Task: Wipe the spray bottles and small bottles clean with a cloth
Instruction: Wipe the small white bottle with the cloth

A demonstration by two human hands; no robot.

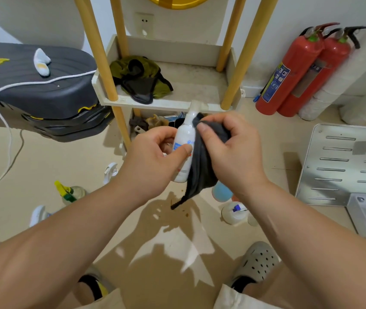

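Fingers of left hand: curled round the white spray bottle, with the thumb laid across its blue label.
Fingers of right hand: closed on the dark grey cloth, which is pinched between the thumb and curled fingers and pressed to the bottle's right side.
White spray bottle: held roughly upright in the air, in front of the lower edge of the shelf, nozzle cap uppermost and slightly blurred.
Dark grey cloth: wrapped over the bottle's shoulder and side; a loose tail is seen hanging below the hands.
Floor, left: a yellow-and-green trigger sprayer, a white trigger head and a white-and-blue bottle are noted, apart from one another.
Floor, right: a blue round object and a white bottle with a blue cap are partly hidden by the right forearm.
Shelf: crumpled olive and black clothing is laid on it.
Wall, right: two red fire extinguishers are stood side by side.
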